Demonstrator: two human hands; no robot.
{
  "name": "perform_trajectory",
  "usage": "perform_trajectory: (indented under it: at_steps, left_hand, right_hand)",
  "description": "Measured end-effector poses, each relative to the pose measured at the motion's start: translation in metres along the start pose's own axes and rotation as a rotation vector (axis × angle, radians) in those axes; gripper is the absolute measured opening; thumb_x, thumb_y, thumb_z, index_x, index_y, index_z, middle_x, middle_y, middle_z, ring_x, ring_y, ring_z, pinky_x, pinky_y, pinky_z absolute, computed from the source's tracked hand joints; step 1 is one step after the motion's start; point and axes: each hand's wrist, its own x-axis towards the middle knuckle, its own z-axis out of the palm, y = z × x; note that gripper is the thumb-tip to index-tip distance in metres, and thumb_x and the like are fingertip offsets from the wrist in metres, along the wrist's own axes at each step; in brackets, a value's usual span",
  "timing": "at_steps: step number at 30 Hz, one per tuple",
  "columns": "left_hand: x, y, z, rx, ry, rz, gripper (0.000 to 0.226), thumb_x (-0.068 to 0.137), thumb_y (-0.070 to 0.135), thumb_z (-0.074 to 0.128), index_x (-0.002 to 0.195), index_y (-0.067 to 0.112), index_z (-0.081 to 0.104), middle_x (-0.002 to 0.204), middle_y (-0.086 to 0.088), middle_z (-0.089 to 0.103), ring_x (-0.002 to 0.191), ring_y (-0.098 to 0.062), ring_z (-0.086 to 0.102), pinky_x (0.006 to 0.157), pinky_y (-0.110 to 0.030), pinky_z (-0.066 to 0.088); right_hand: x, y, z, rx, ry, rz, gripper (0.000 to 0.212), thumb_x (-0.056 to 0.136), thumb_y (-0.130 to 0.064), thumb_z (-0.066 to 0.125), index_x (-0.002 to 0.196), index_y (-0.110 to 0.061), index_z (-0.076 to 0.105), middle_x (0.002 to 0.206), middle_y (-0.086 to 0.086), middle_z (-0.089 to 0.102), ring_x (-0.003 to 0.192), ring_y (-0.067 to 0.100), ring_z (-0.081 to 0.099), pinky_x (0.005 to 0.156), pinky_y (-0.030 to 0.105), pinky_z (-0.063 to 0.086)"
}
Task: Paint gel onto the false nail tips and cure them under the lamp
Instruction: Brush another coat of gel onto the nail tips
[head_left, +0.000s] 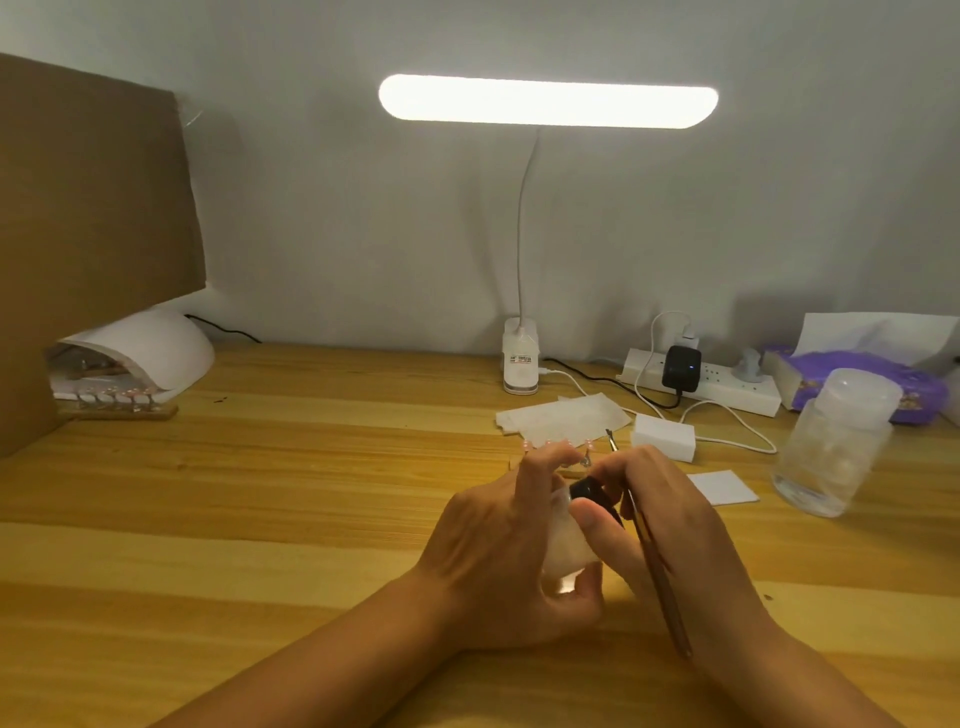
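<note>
My left hand (498, 551) grips a small frosted gel bottle (569, 548) near the middle of the wooden desk. My right hand (670, 525) pinches the bottle's black cap (592, 491) and also holds a thin brush (660, 571) whose handle runs down along the hand. Just behind my fingers lies a wooden strip of false nail tips (558, 446), mostly hidden by the hands. At far left a white curing lamp (156, 348) stands over a second wooden strip of nail tips (117, 400).
A lit desk lamp (548, 101) is clipped at the back edge. White wipes (566, 415), a white block (665, 436), a power strip (727, 387), a clear jar (836, 447) and a purple tissue pack (857, 379) lie to the right. A cardboard sheet (93, 197) stands at left.
</note>
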Motion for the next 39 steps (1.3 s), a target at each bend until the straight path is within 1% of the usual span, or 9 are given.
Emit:
perform_trajectory:
  at_steps: [3,7,14,18,24,30,32,34,39]
  left_hand:
    - [0.002,-0.002,0.003,0.050,0.043,0.057,0.074,0.073,0.044,0.071,0.127,0.011,0.032,0.095,-0.003,0.068,0.075,-0.012,0.062,0.066,-0.008,0.034]
    - [0.003,-0.002,0.006,0.047,0.083,0.069,0.071,0.075,0.045,0.072,0.125,0.011,0.034,0.101,-0.004,0.068,0.081,-0.012,0.062,0.067,-0.013,0.042]
    - [0.002,-0.002,0.003,-0.065,0.020,0.000,0.064,0.082,0.054,0.061,0.126,0.023,0.027,0.101,-0.004,0.067,0.076,-0.004,0.051,0.061,-0.014,0.040]
    - [0.002,-0.003,0.003,-0.126,0.008,-0.007,0.061,0.081,0.054,0.059,0.125,0.029,0.025,0.092,-0.001,0.065,0.067,-0.004,0.048,0.056,-0.011,0.037]
    - [0.000,-0.007,0.006,-0.047,0.093,0.049,0.066,0.076,0.050,0.067,0.122,0.019,0.032,0.095,-0.002,0.069,0.076,-0.009,0.058,0.061,-0.006,0.034]
    - [0.002,-0.013,0.015,0.149,0.216,0.181,0.068,0.078,0.049,0.070,0.124,0.013,0.036,0.102,-0.005,0.071,0.090,-0.019,0.064,0.077,-0.029,0.053]
    - [0.002,-0.013,0.016,0.113,0.235,0.112,0.068,0.076,0.047,0.074,0.127,0.016,0.040,0.109,-0.003,0.070,0.097,-0.018,0.062,0.084,-0.030,0.051]
    - [0.004,-0.017,0.014,0.024,0.278,-0.029,0.062,0.076,0.047,0.075,0.125,0.021,0.047,0.109,0.000,0.067,0.095,-0.014,0.058,0.081,-0.030,0.049]
    - [0.008,-0.061,-0.008,-0.176,0.383,-0.667,0.061,0.079,0.041,0.078,0.126,0.020,0.046,0.122,0.000,0.060,0.099,-0.011,0.055,0.069,-0.015,0.043]
  right_hand:
    - [-0.002,-0.003,0.003,-0.072,0.070,0.029,0.046,0.082,-0.079,0.025,0.086,-0.037,0.043,0.080,-0.020,0.047,0.075,0.004,0.051,0.058,0.019,0.043]
    - [-0.004,-0.004,0.002,0.015,0.099,0.079,0.050,0.083,-0.076,0.025,0.083,-0.030,0.045,0.078,-0.012,0.052,0.074,0.009,0.053,0.060,0.033,0.049]
    - [-0.004,0.002,0.001,0.125,0.106,0.028,0.047,0.090,-0.072,0.026,0.085,-0.032,0.049,0.079,-0.015,0.055,0.078,0.007,0.054,0.060,0.021,0.043]
    - [-0.003,0.004,0.002,0.099,0.167,-0.070,0.037,0.095,-0.068,0.027,0.090,-0.038,0.049,0.080,-0.020,0.053,0.078,0.006,0.055,0.061,0.021,0.046]
    - [-0.001,0.001,0.001,-0.062,0.161,-0.037,0.038,0.090,-0.055,0.038,0.079,-0.024,0.057,0.072,-0.011,0.053,0.069,0.010,0.049,0.056,0.030,0.045]
    - [-0.001,-0.008,-0.006,-0.098,0.077,0.097,0.055,0.085,-0.073,0.024,0.074,-0.027,0.053,0.069,-0.013,0.056,0.071,0.009,0.053,0.067,0.038,0.047]
    - [0.000,-0.008,-0.008,-0.038,0.080,0.132,0.056,0.082,-0.077,0.021,0.077,-0.030,0.051,0.073,-0.015,0.056,0.075,0.008,0.054,0.074,0.043,0.047]
    - [0.000,-0.008,-0.009,0.093,0.122,0.168,0.047,0.083,-0.076,0.025,0.084,-0.035,0.049,0.079,-0.017,0.057,0.080,0.005,0.055,0.079,0.048,0.047]
    - [0.001,-0.009,-0.015,0.129,0.229,0.099,0.023,0.095,-0.056,0.030,0.103,-0.043,0.048,0.091,-0.019,0.062,0.088,0.004,0.060,0.085,0.054,0.047]
